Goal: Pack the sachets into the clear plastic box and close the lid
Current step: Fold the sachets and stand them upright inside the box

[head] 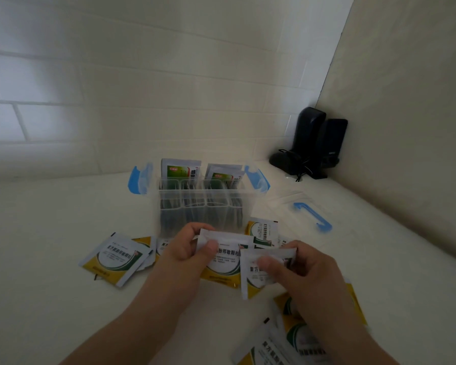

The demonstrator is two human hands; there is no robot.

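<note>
Left hand (187, 251) pinching one sachet (223, 259) by its top corner, right hand (304, 270) pinching a second sachet (261, 272) just beside it, both held right in front of the clear plastic box (203, 204). Box open, lid (304, 217) lying flat to its right, loose sachets (115, 258) scattered on the white surface (50, 233).

Clear box (203, 204) open, upright sachets (181, 168) inside; lid (311, 216) lying right; loose sachets (115, 258) scattered in front.
</note>
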